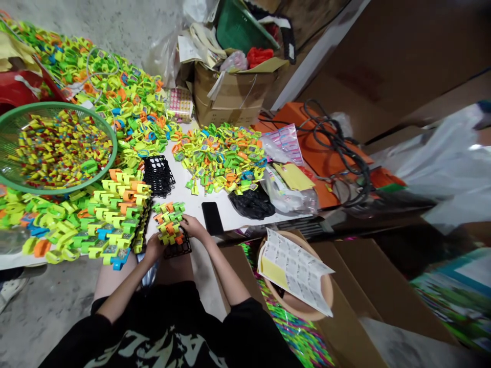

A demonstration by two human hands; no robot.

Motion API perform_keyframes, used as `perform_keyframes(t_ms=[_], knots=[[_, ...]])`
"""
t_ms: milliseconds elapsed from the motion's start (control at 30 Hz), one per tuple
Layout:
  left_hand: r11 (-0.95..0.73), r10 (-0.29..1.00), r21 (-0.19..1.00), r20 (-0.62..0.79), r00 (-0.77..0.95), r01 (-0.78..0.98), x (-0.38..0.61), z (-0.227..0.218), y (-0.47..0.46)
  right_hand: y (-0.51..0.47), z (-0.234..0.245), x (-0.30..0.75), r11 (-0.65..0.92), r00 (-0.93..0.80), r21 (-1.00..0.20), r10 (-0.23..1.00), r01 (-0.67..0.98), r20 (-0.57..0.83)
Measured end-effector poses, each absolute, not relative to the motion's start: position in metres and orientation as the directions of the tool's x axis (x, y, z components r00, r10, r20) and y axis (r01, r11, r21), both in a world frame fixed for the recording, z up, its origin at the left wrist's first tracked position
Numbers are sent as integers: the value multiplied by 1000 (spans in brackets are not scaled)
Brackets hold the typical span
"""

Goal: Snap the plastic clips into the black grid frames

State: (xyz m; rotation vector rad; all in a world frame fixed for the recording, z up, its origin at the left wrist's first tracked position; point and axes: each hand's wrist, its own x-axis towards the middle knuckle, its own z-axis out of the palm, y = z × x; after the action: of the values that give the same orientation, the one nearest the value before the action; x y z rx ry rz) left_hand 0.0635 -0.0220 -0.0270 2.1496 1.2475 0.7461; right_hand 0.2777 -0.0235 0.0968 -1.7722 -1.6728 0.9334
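At the table's front edge, a black grid tray (178, 249) carries rows of small watch-like plastic toy pieces (169, 221) in green, yellow and orange; its near rows are bare. My left hand (154, 248) is closed on the tray's left near side, its fingertips partly hidden. My right hand (194, 228) has its fingers bent onto a toy piece at the tray's right edge. Just left stands a stack of filled trays (118, 214). Behind it lies a stack of bare black grid trays (158, 176).
A green basket (111, 153) of small yellow and red parts stands at left. Loose toy pieces (226, 153) are heaped behind. A phone (212, 218) and a black plastic bag (251, 203) lie to the right. A round tub (326, 296) with printed sheets (297, 271) stands below the table edge.
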Motion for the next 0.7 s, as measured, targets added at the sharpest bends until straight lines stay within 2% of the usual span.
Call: perform_keyframes(t_ms=[100, 200, 400, 567, 700], knots=[[-427, 886, 689, 191, 423, 585, 63, -28, -21, -32, 117, 286, -105, 33, -786, 994, 610, -106], [-424, 884, 692, 176, 433, 584, 63, -28, -21, -38, 135, 288, -67, 88, -768, 996, 637, -14], [-419, 881, 687, 149, 449, 594, 63, -28, -19, -33, 134, 284, 123, -65, -732, 992, 670, 107], [-416, 890, 693, 178, 419, 589, 64, -27, -21, -23, 127, 279, 96, 6, -713, 990, 694, 139], [-423, 886, 694, 182, 427, 582, 64, -25, -21, -25, 126, 275, 87, 29, -776, 990, 624, 135]])
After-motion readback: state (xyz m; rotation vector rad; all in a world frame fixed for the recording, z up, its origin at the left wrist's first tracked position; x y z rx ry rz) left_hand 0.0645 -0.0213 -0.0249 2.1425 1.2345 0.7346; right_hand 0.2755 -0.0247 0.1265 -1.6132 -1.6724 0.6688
